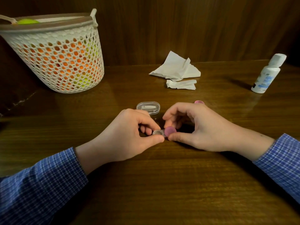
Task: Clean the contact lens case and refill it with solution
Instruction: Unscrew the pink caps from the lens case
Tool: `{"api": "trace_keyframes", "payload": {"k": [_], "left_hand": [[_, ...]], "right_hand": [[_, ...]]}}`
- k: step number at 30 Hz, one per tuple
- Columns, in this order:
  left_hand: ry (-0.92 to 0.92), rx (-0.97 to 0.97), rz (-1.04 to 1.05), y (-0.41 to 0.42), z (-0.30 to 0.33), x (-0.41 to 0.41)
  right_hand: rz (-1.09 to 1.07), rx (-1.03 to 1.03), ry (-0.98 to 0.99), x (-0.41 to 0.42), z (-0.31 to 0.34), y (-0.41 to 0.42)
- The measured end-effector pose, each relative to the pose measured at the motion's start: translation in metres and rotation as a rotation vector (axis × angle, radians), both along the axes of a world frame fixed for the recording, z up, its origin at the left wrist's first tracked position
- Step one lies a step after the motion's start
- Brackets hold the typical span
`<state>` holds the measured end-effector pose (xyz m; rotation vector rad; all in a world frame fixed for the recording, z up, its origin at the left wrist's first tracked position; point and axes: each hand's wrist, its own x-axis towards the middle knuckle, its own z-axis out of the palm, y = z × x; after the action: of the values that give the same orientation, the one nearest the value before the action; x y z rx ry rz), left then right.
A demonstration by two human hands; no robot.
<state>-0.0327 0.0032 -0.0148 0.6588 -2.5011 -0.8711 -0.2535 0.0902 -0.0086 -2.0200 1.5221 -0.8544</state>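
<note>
Both hands are pinching the contact lens case [162,132] low over the desk [162,176]: the left hand [129,135] is gripping its uncapped clear well, while the right hand [199,127] is holding the pink cap [170,131] on the other well. A second pink cap [199,102] is lying behind the right hand, and the solution bottle [267,73] is standing well apart at the far right.

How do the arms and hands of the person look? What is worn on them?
Both arms wear long sleeves of a blue shirt with a fine check pattern of white and darker lines. The left sleeve and the right sleeve end at the wrists, so the left hand and right hand are bare. No gloves, rings, watch or bracelet show.
</note>
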Motion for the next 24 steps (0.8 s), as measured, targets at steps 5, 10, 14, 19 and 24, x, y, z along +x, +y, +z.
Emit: {"api": "trace_keyframes", "payload": {"k": [5, 10, 14, 19, 24], "left_hand": [[0.005, -0.009, -0.005, -0.0006, -0.0001, -0.0005], [0.002, -0.006, -0.011, -0.0012, -0.0003, 0.0001], [0.000, -0.002, -0.015, -0.0010, 0.0004, -0.0001], [0.010, 0.005, -0.006, -0.0008, 0.0002, 0.0000], [-0.002, -0.008, -0.004, -0.0012, 0.0000, 0.0001]], "right_hand": [[-0.059, -0.075, 0.041, 0.0031, -0.0052, 0.0018], [-0.031, -0.029, 0.007, 0.0018, -0.0020, 0.0000], [0.001, -0.005, 0.005, 0.0004, 0.0031, 0.0004], [-0.025, -0.038, 0.015, 0.0025, -0.0005, 0.0027], [-0.039, -0.051, 0.022, 0.0058, -0.0012, 0.0021]]}}
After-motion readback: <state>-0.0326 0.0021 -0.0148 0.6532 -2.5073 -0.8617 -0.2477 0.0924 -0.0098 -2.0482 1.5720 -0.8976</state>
